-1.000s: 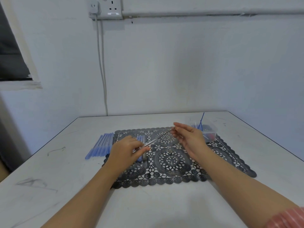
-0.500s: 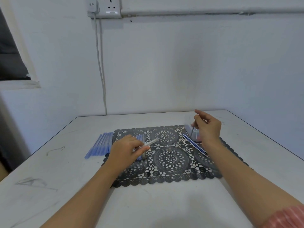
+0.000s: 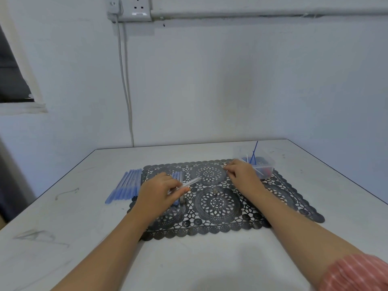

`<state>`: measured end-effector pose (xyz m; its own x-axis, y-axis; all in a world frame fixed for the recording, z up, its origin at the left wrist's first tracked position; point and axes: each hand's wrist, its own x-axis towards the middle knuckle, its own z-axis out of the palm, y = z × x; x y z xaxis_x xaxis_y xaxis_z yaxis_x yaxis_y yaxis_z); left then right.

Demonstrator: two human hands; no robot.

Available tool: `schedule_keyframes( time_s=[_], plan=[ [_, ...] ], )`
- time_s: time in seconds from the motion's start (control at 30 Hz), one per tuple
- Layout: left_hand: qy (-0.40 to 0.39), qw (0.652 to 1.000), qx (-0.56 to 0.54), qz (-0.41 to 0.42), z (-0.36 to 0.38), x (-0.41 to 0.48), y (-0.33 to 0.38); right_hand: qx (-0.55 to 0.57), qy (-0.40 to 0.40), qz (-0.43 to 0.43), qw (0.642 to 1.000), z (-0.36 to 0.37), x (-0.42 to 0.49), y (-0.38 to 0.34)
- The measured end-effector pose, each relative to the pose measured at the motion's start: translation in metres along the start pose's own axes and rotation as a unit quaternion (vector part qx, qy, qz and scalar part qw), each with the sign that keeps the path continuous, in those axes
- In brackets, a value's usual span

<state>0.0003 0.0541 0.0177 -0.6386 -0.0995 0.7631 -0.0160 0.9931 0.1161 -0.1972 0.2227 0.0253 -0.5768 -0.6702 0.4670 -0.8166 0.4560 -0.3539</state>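
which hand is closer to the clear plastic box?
Right. The right hand is just beside the clear plastic box, at its near-left side; the left hand is across the mat, gripping a clear pen barrel.

**Q:** Which parts lay hidden?

**A:** The left hand (image 3: 161,192) covered the near end of the clear plastic pen barrel (image 3: 193,181) that it gripped. It also overlapped a few blue plastic pens (image 3: 177,177) on the black lace-patterned mat (image 3: 216,208). The right hand (image 3: 243,175) masked the near corner of the transparent plastic box (image 3: 266,162); whether its fingertips pinched anything could not be told.

**Q:** And at the margins?

**A:** The white wall socket (image 3: 134,9) was cut by the top edge, the pink striped sleeve (image 3: 357,274) by the lower right corner. The small grey piece (image 3: 215,191) at mat centre was too small to identify, and the box contents were blurred.
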Motion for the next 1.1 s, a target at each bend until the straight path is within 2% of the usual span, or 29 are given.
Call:
schedule_keyframes(
  time_s=[0.27,0.53,0.83,1.1],
  plan=[
    [-0.004,1.0,0.003,0.0,0.0,0.0,-0.001,0.006,-0.025,0.023,0.999,0.004,0.002,0.009],
    [-0.003,1.0,-0.003,-0.004,-0.001,0.0,0.002,-0.016,-0.044,-0.006,0.999,0.005,0.001,0.01],
    [-0.007,1.0,-0.001,-0.014,-0.002,-0.001,0.002,-0.028,-0.05,0.002,0.998,0.004,0.001,0.012],
    [-0.018,0.999,-0.014,-0.024,-0.003,-0.001,0.003,0.011,-0.019,0.02,1.0,0.002,0.001,0.013]
  ],
)
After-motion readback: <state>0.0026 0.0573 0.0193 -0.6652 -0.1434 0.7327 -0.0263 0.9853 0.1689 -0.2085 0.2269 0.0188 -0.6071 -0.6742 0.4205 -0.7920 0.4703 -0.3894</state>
